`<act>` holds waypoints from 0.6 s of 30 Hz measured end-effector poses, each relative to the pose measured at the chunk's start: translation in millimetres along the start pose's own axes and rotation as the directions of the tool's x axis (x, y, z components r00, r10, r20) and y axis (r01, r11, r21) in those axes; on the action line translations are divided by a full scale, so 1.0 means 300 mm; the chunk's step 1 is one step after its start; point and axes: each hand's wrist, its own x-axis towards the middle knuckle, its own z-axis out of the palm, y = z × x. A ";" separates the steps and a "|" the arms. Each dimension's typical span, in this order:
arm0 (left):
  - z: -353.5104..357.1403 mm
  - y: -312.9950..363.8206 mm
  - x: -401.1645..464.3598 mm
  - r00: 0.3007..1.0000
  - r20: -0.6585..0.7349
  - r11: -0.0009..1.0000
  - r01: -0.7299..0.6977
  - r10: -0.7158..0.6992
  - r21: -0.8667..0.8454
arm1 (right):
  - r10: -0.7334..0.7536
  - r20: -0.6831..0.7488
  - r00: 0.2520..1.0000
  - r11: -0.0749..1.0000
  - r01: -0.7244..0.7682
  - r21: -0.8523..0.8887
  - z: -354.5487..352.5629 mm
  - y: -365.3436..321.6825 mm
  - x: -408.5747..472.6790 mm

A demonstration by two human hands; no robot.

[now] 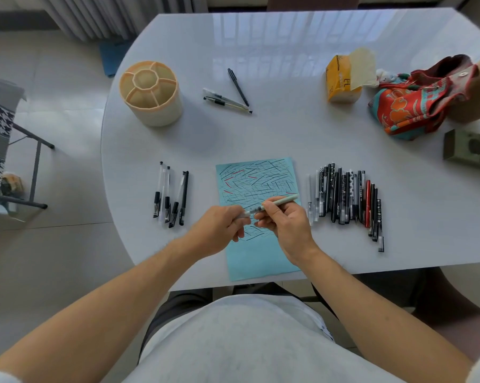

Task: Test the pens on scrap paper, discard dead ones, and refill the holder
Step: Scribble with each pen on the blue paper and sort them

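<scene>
Above the blue scrap paper (261, 255), which is covered in black and red strokes, both hands hold one pale green pen (284, 199). My right hand (284, 221) grips its barrel. My left hand (222, 226) pinches the clear cap end (244, 214). The cream round holder (151, 92) with divided compartments stands empty at the far left. A row of several pens (346, 197) lies right of the paper. Several pens (171, 196) lie left of it. Three pens (229, 98) lie further back in the middle.
A yellow tissue pack (342, 78) and a red patterned cloth bag (421, 103) sit at the back right, with a small olive box (468, 150) at the right edge. The white table's (261, 134) front edge is just before my body. A chair stands at the left.
</scene>
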 end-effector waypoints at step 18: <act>-0.026 0.007 -0.010 1.000 0.014 1.000 0.015 -0.015 0.007 | -0.033 0.056 0.998 0.997 0.037 -0.067 0.034 -0.014 0.003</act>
